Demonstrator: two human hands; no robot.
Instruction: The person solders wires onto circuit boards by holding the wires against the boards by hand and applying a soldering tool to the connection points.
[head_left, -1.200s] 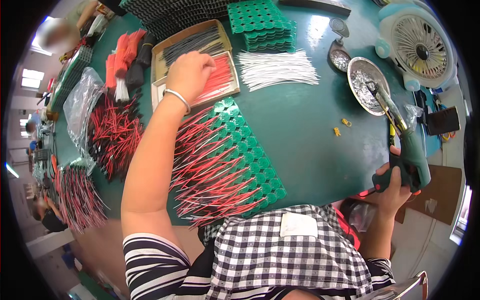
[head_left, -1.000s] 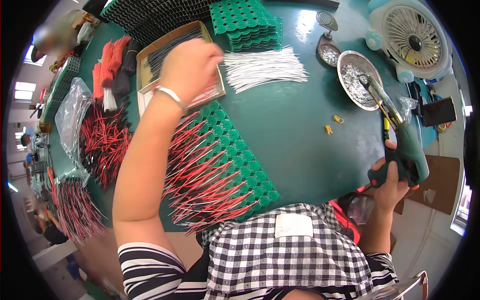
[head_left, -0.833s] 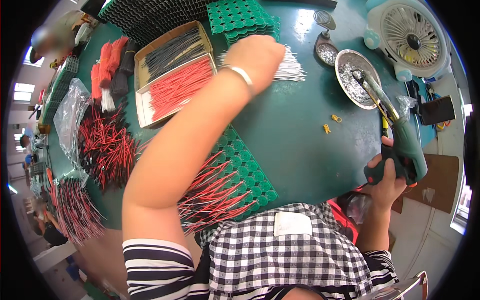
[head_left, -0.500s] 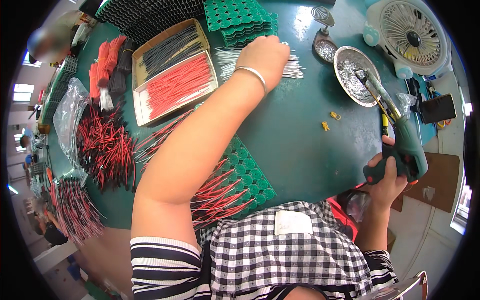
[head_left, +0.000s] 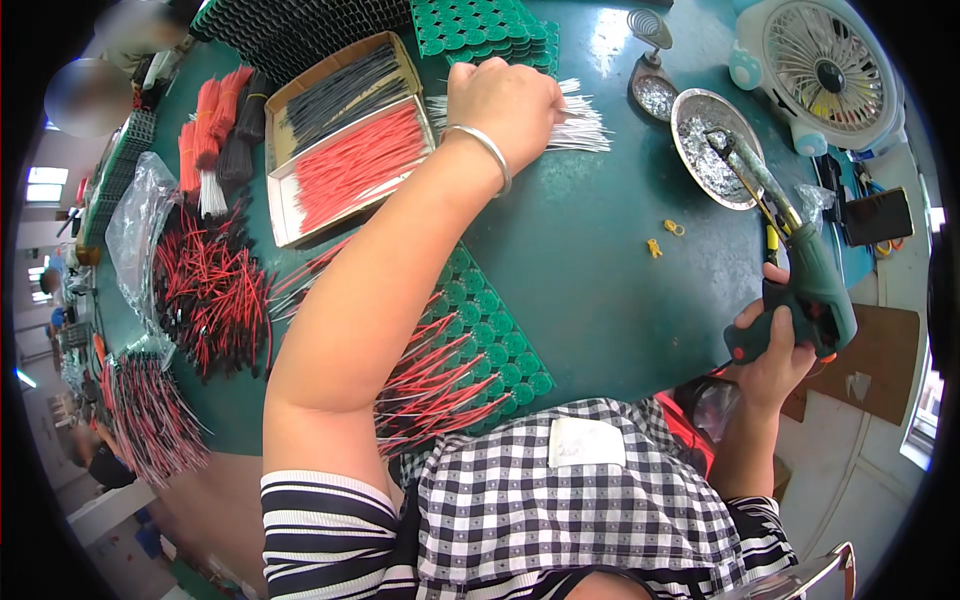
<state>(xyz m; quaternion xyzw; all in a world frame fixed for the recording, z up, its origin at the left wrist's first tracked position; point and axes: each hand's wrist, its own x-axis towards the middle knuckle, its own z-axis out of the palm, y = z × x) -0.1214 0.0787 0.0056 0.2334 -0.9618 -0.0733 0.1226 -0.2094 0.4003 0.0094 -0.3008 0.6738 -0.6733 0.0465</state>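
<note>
Nearest the body, a green cell holder (head_left: 490,335) lies flat on the green table (head_left: 600,270), red wires (head_left: 430,385) fanning off its near-left side; the left forearm crosses above it. R hand (head_left: 775,345) sits at the table's near-right edge, fingers wrapped tight round the grip of a green soldering gun (head_left: 805,275); the gun's tip points away from the body into a round metal dish (head_left: 712,150) of silvery solder scraps. Two small yellow bits (head_left: 663,238) lie on the bare table between holder and dish.

Further out, L hand (head_left: 503,100) – silver bangle (head_left: 487,150) at the wrist – is stretched to the far centre, knuckles up, fingers curled down onto a bundle of white wires (head_left: 575,125); fingertips hidden, so can't tell whether it has pinched any. Just left of the hand – a shallow cardboard tray (head_left: 345,140), red wire lengths in the near compartment, black in the far one. Loose red-and-black wire heaps (head_left: 210,295) well left, by a clear plastic bag (head_left: 135,225). Beyond the white wires: stacked green holders (head_left: 480,25); far right, a small white desk fan (head_left: 815,70).
</note>
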